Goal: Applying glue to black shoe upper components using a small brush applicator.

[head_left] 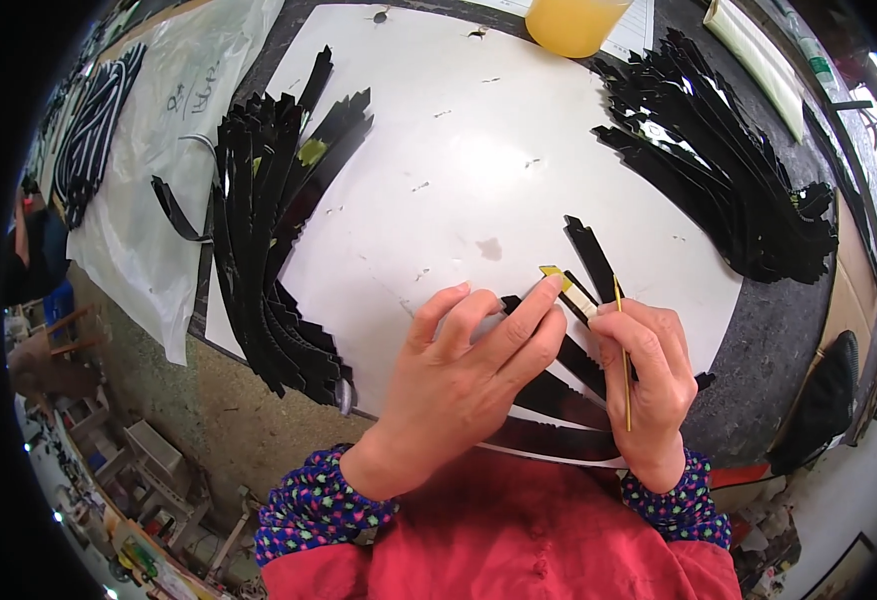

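My right hand is closed around a thin yellow stick, which points upward past the fingertips. Beside those fingertips lies a small yellow-and-white strip, on a black band. My left hand has its fingers stretched out over the white board, the index fingertip touching the strip's yellow end. Several black bands with notched ends run beneath and between both hands. One short black band extends beyond the strip. The left thumb is hidden.
A white board covers the dark tabletop. Heaps of black bands lie at left and right. A container of amber liquid stands at the far edge. Clear plastic sheeting and striped bundled bands lie farther left.
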